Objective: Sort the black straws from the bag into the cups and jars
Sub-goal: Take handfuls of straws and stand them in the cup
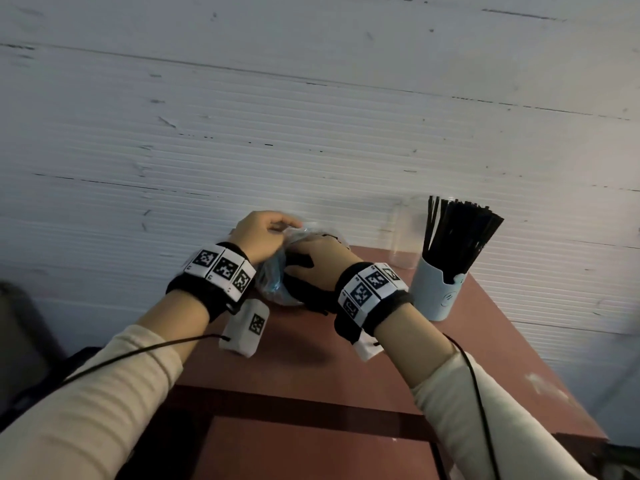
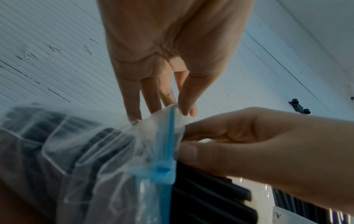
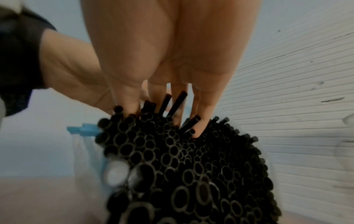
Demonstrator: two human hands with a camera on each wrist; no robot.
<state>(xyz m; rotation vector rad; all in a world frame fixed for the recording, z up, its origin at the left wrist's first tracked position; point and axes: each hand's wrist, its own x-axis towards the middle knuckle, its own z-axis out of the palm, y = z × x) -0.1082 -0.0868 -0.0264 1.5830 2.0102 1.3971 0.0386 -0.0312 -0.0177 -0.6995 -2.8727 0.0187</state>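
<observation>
Left hand point(image 2: 168, 94) pinches bag point(image 2: 107, 151); right hand point(image 3: 168, 60) grips black straws point(image 3: 187, 166).

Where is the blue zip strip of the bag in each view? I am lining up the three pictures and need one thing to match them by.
Head: the blue zip strip is not clearly visible; the hands cover the bag.
Left wrist: blue zip strip runs down the centre, its top edge pinched by the left hand.
Right wrist: at the left edge, beside the straws.
Shared landmark: the ribbed white wall.

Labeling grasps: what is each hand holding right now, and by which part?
Left hand pinches the clear bag at its mouth, by the blue zip strip. Right hand has fingertips dug into the open ends of the straw bundle.
</observation>
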